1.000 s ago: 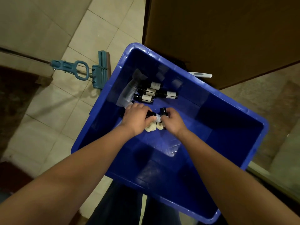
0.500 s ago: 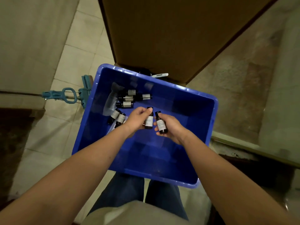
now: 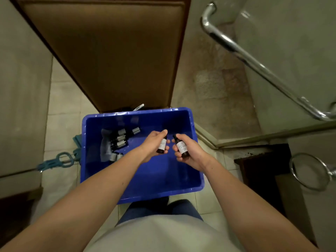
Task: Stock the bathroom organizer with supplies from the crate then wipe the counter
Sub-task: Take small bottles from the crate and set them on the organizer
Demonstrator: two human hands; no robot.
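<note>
A teal mop (image 3: 60,160) is lying on the tiled floor at far left, just beside the blue plastic crate (image 3: 154,179). In the crate's left end, small dark bottles (image 3: 120,140) with pale labels are lying beside a grey cloth (image 3: 106,149). Over its middle, the left hand (image 3: 153,144) is gripping one bottle (image 3: 162,145), fingers (image 3: 168,142) curled round it. Just right of it, the right hand (image 3: 190,152) is clamping another bottle (image 3: 181,147) likewise. Both are looking light, rigid and smooth, probably slippery, so gripping the labelled middle seems safest.
</note>
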